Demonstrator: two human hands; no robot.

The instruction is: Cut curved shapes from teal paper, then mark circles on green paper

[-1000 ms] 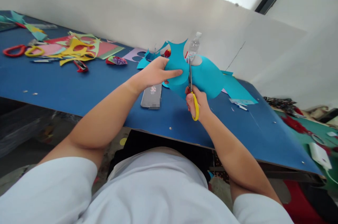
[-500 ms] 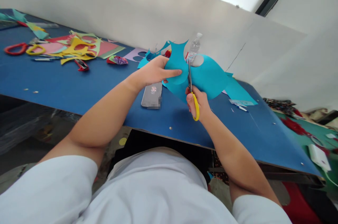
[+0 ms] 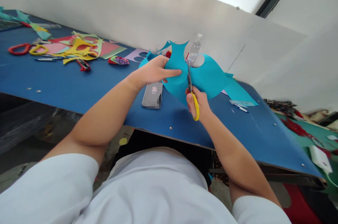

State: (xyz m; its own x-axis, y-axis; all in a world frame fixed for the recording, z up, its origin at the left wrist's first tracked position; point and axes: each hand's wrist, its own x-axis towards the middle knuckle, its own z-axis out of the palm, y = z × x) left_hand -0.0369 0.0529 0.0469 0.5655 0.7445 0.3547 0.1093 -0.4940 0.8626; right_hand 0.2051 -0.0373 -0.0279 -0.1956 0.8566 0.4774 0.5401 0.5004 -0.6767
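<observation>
My left hand [image 3: 155, 70] pinches a sheet of turquoise paper [image 3: 208, 80], thumb on top and fingers mostly hidden beneath. The sheet has rounded cut-outs along its far edge and is held up above the table. In my right hand [image 3: 199, 101] is a pair of scissors [image 3: 195, 106] with yellow handles, gripped by the loops. Its blades point away from me and lie at the paper, just right of my left thumb. Below the left hand, a grey phone [image 3: 152, 94] lies on the table.
A plastic bottle [image 3: 194, 49] stands behind the paper on the blue table [image 3: 111, 94]. Coloured paper scraps [image 3: 81, 49], red-handled scissors [image 3: 19, 49] and a red cutter [image 3: 83, 65] lie at the left. A pen [image 3: 241, 108] and more turquoise paper [image 3: 240, 90] lie at the right.
The view has shifted slightly, so the things at the left appear a little further right. Both hands, the paper and the scissors stay nearly in place.
</observation>
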